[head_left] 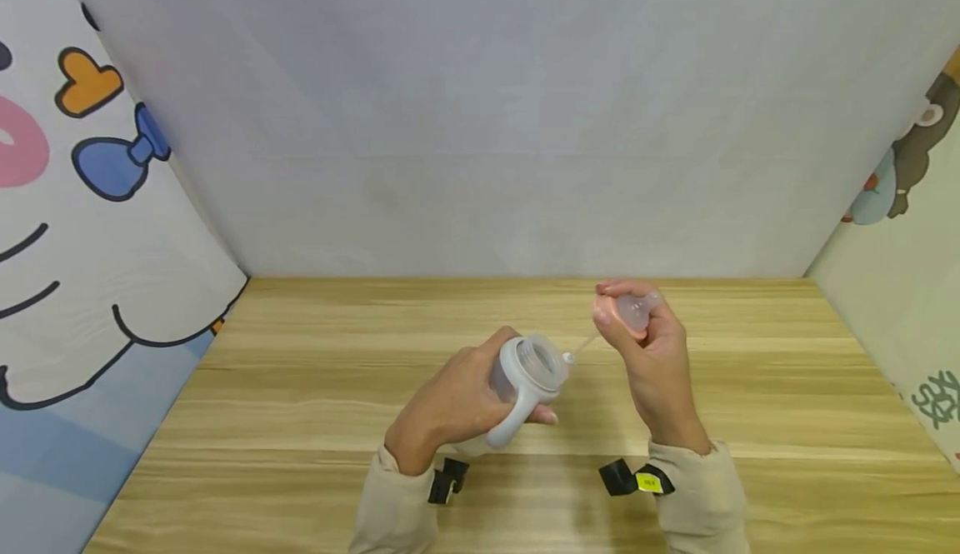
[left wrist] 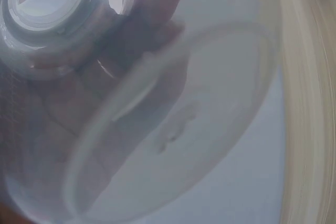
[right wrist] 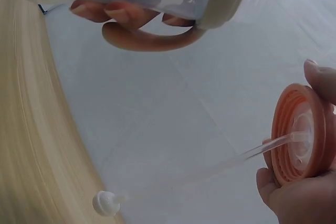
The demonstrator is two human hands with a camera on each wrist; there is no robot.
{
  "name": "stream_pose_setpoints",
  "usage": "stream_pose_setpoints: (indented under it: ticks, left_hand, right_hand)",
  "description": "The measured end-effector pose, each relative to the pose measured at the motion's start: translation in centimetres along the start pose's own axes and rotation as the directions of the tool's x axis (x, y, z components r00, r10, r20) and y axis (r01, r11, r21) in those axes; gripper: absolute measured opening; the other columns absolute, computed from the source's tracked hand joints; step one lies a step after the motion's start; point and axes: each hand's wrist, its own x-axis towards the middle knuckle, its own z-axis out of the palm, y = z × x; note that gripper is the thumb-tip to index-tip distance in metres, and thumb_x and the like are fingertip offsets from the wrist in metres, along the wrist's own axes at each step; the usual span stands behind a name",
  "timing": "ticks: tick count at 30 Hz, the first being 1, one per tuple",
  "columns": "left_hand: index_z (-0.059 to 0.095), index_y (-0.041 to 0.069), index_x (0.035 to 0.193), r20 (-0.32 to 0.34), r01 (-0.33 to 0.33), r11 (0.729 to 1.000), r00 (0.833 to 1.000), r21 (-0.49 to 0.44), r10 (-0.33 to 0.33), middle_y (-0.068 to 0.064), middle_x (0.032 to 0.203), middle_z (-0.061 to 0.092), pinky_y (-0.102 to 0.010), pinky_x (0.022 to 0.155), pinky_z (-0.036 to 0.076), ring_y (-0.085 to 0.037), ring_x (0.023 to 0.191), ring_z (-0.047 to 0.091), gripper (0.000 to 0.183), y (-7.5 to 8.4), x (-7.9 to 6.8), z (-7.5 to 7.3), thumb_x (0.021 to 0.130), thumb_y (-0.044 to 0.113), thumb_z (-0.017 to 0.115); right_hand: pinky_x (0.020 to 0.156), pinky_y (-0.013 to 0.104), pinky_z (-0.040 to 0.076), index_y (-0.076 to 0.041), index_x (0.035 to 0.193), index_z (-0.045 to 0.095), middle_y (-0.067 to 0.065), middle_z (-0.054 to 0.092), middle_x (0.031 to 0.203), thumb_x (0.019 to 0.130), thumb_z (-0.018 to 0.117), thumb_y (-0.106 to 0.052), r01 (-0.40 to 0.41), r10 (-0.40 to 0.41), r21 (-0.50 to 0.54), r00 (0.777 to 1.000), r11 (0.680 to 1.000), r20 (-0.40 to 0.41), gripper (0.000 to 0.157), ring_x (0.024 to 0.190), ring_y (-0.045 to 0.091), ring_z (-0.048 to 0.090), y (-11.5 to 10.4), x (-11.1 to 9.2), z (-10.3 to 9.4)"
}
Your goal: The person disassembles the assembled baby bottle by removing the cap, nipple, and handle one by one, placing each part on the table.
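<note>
My left hand point(head_left: 468, 391) grips a clear baby bottle point(head_left: 504, 381) with a pale grey handle collar point(head_left: 530, 379), its uncapped mouth tilted up and to the right. One curved handle point(head_left: 512, 422) sticks out toward me. Between its fingers and thumb, my right hand point(head_left: 660, 371) holds a peach-orange screw ring point(right wrist: 320, 129) fitted with a clear teat point(head_left: 636, 312). A thin clear straw point(right wrist: 262, 148) runs from the ring's underside to a white ball end point(right wrist: 106, 203). In the head view that ball is beside the bottle's mouth; the right wrist view shows it apart from the bottle. The left wrist view looks closely through the see-through bottle wall point(left wrist: 226, 93).
Both hands are above a wood-grain table point(head_left: 300, 371). A plain pale backdrop point(head_left: 480, 121) rises at its far edge. Cartoon-printed sheets flank it on the left point(head_left: 150, 262) and right point(head_left: 885, 287). Black straps with camera mounts point(head_left: 618, 477) sit at the wrists.
</note>
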Motion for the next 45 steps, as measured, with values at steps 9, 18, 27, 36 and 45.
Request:
stream_pose_setpoints:
  ticks: [9, 18, 27, 36, 45]
  left_hand:
    - [0.056, 0.031, 0.117, -0.010, -0.024, 1.000, 1.000, -0.014, 0.024, 0.015, 0.098, 0.072, -0.036, 0.083, 0.056, -0.013, 0.087, 0.070, 0.061, -0.1, 0.0, 0.0, 0.070, 0.050, 0.090]
    - [0.056, 0.032, 0.117, -0.004, -0.014, 1.000, 1.000, -0.015, 0.014, 0.016, 0.097, 0.071, -0.027, 0.079, 0.053, -0.010, 0.083, 0.069, 0.060, -0.1, 0.0, -0.1, 0.071, 0.051, 0.089]
    - [0.056, 0.031, 0.116, -0.011, -0.020, 1.000, 1.000, 0.005, 0.020, 0.016, 0.096, 0.071, -0.026, 0.079, 0.053, -0.003, 0.082, 0.066, 0.059, -0.2, -0.1, -0.2, 0.071, 0.050, 0.089]
    - [0.056, 0.032, 0.115, -0.009, -0.024, 1.000, 1.000, 0.001, 0.024, 0.016, 0.095, 0.071, -0.026, 0.079, 0.053, -0.011, 0.084, 0.070, 0.059, -0.1, -0.1, -0.2, 0.070, 0.050, 0.090]
    - [0.055, 0.032, 0.114, -0.005, -0.022, 1.000, 1.000, -0.001, 0.022, 0.016, 0.094, 0.071, -0.026, 0.078, 0.053, -0.010, 0.083, 0.070, 0.058, -0.1, -0.1, -0.1, 0.071, 0.049, 0.090]
  right_hand:
    - [0.077, 0.018, 0.053, 0.010, 0.121, 0.054, -0.001, 0.064, 0.114, 0.093, 0.066, 0.003, -0.063, 0.062, -0.076, 0.998, 0.995, -0.011, 0.031, 0.090, 0.004, 0.062, 1.5, 0.2, -0.4]
    - [0.079, 0.019, 0.055, 0.007, 0.111, 0.061, 0.003, 0.062, 0.125, 0.086, 0.075, 0.004, -0.082, 0.082, -0.128, 0.997, 0.988, -0.001, 0.028, 0.095, 0.009, 0.065, 2.5, 0.3, -0.6]
    - [0.080, 0.017, 0.054, 0.007, 0.114, 0.058, 0.001, 0.060, 0.126, 0.084, 0.076, 0.006, -0.110, 0.107, -0.149, 0.994, 0.983, -0.029, 0.036, 0.099, 0.008, 0.062, 3.1, 0.3, -0.5]
    - [0.077, 0.016, 0.052, -0.006, 0.118, 0.060, 0.003, 0.058, 0.114, 0.087, 0.070, 0.008, -0.092, 0.083, -0.133, 0.994, 0.987, -0.067, 0.035, 0.092, 0.007, 0.059, 3.3, 0.4, -0.4]
    - [0.081, 0.016, 0.053, 0.005, 0.126, 0.054, 0.006, 0.056, 0.120, 0.088, 0.069, 0.009, -0.071, 0.072, -0.131, 0.997, 0.989, 0.003, 0.041, 0.098, 0.007, 0.060, 3.7, 0.4, -0.7]
